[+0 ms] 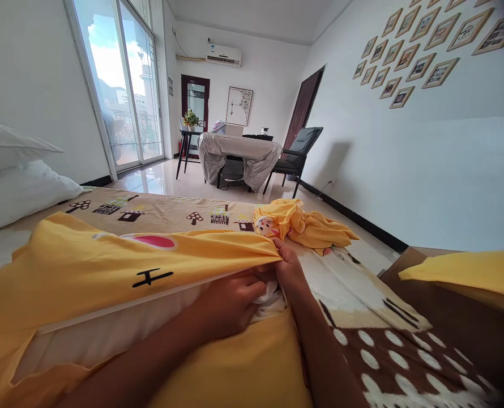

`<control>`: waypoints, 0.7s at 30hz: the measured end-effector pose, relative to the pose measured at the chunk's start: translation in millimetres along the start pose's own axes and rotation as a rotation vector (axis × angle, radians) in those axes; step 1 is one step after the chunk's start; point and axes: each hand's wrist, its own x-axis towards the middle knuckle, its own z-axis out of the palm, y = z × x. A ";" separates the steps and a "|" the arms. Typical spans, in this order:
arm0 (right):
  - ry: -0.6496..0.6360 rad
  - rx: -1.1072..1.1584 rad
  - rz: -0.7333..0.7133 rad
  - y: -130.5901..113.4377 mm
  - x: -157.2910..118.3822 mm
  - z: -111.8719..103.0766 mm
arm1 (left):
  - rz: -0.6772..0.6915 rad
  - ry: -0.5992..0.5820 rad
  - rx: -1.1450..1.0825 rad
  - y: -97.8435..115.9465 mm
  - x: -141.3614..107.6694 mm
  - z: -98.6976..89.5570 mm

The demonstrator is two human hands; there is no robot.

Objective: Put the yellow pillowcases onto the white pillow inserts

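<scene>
A yellow pillowcase point(94, 255) with a black and pink printed pattern lies across the bed in front of me. Through its long side opening shows a white pillow point(184, 303). My left hand point(235, 300) reaches into the opening, its fingers curled closed on the white pillow's bunched end. Beside it, my right hand point(292, 269) pinches the upper edge of the pillowcase and holds that edge taut. Part of the pillow is hidden under the yellow cloth and behind my left forearm.
Crumpled yellow cloth point(303, 221) with a printed face lies past my hands on the patterned blanket point(388, 351). White pillows point(22, 187) are stacked at the left. Another yellow item point(468, 272) rests at the right. A covered table point(243, 144) and black chair point(298, 150) stand beyond the bed.
</scene>
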 end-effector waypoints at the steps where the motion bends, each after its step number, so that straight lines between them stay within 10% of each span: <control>1: 0.008 -0.002 -0.005 0.1 0.1 0.0 | -0.036 -0.001 -0.041 -0.7 -0.4 -0.8; 21: 0.143 -0.117 -0.140 17.9 3.4 2.5 | -0.580 0.177 -0.497 -9.5 12.5 15.5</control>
